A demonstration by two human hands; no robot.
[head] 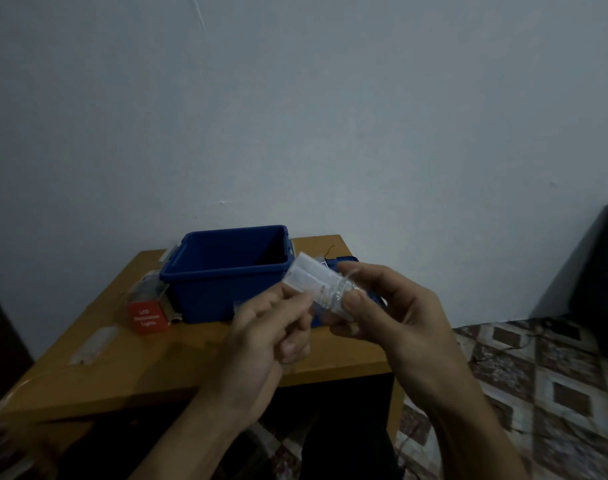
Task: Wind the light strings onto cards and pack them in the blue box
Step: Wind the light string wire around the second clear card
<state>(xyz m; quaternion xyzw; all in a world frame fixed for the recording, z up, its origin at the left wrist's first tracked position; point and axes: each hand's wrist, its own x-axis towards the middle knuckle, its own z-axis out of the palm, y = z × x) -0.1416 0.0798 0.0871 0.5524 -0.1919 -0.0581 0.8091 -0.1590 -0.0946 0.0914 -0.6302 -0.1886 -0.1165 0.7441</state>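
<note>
Head view: left hand (261,327) and right hand (392,306) pinch the card (307,275), axis 10-to-4 o'clock; box (209,292) at 10 o'clock, nearer left hand.

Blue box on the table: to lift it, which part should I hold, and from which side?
Likely the rim of the blue box at its two short ends, coming from left and right together. It stands upright with no lid on, so the rim is free, and a clip sticks out at each end. Come in high: the red package sits close on its left.
</note>
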